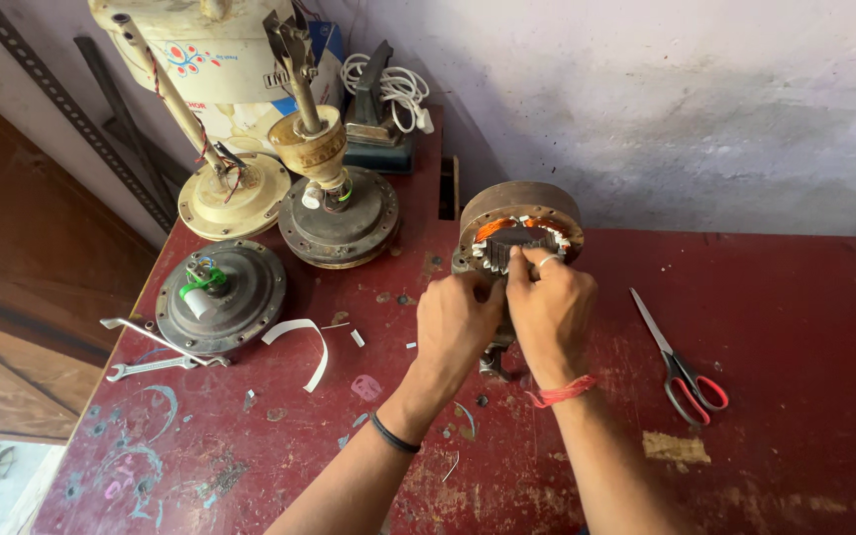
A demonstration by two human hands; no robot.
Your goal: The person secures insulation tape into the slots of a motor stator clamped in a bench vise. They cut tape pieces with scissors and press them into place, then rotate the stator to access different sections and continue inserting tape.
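Two hands worked at the fan motor stator (520, 236), propped on edge mid-table on the red table (795, 297). Left hand (458, 322) and right hand (550, 307) both pinched its winding slots. Scissors (681, 362) lay well right; spanners (151, 349) left.

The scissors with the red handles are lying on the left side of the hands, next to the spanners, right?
Not quite. The head view shows the scissors with red handles lying on the dark red table to the right of both hands, the left hand and the right hand. The silver spanners lie far on the left, beside a round grey fan motor.
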